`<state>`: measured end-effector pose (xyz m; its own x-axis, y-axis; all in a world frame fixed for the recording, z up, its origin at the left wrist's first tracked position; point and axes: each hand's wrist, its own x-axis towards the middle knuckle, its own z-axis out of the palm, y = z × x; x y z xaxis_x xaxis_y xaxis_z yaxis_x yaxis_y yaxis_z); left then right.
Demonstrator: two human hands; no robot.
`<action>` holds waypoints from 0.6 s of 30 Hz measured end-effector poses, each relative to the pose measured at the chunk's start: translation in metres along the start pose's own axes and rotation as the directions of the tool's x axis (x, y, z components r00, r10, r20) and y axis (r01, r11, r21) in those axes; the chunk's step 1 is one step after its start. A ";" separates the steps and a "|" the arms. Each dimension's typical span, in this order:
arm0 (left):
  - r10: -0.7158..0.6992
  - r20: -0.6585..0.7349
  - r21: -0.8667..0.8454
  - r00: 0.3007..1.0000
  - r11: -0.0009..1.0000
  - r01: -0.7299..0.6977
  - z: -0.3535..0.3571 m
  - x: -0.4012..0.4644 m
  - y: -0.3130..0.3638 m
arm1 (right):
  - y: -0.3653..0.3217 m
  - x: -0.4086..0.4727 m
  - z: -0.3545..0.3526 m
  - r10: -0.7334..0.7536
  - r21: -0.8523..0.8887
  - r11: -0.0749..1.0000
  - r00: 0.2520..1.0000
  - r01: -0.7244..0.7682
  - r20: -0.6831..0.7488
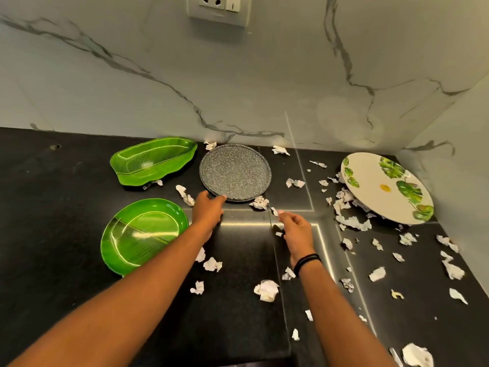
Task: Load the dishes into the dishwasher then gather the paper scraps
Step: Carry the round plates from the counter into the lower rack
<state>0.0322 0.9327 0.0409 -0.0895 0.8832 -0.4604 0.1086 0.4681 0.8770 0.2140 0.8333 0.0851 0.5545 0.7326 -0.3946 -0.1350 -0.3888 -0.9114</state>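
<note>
A grey speckled round plate [235, 172] lies on the black counter near the wall. My left hand [207, 210] reaches to its near rim, fingertips at the edge. My right hand [295, 227] hovers just right of it, fingers loosely curled, holding nothing. A green leaf-shaped dish [152, 160] sits at the back left, and a round green plate [143, 235] lies in front of it. A large white plate with green leaf prints [383, 188] rests tilted on paper scraps in the right corner. Several crumpled paper scraps [266, 290] are strewn over the counter.
The black counter [53, 207] meets a marble-patterned wall at the back and right, forming a corner. A wall socket [219, 6] is above. Paper scraps are densest on the right side. The counter's front edge runs near the bottom of the view.
</note>
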 end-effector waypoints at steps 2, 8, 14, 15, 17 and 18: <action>0.014 -0.038 0.090 0.999 0.996 -0.011 0.002 0.020 -0.001 | -0.007 0.020 0.001 -0.039 -0.031 0.999 0.999 0.037 -0.034; -0.021 -0.016 0.410 1.000 0.912 0.026 0.010 0.049 0.011 | -0.021 0.084 0.013 -0.059 -0.239 0.969 0.997 0.070 0.055; -0.056 -0.012 0.372 0.998 0.926 0.056 -0.002 0.060 0.021 | -0.015 0.130 0.038 -0.040 -0.440 0.897 0.998 0.054 0.043; -0.042 0.007 0.326 0.999 0.945 0.038 -0.007 0.054 0.023 | -0.014 0.134 0.041 -0.036 -0.449 0.892 0.999 0.048 0.034; 0.048 0.050 0.329 0.998 0.942 -0.062 -0.015 0.046 0.021 | -0.016 0.134 0.047 -0.038 -0.537 0.842 0.999 0.053 0.039; 0.090 0.061 0.343 0.994 0.933 -0.105 -0.018 0.040 0.019 | -0.017 0.131 0.050 -0.044 -0.600 0.798 0.998 0.066 0.051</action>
<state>0.0126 0.9768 0.0417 -0.0188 0.9218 -0.3872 0.4503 0.3535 0.8199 0.2479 0.9638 0.0434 0.5176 0.7764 -0.3595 0.4212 -0.5969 -0.6828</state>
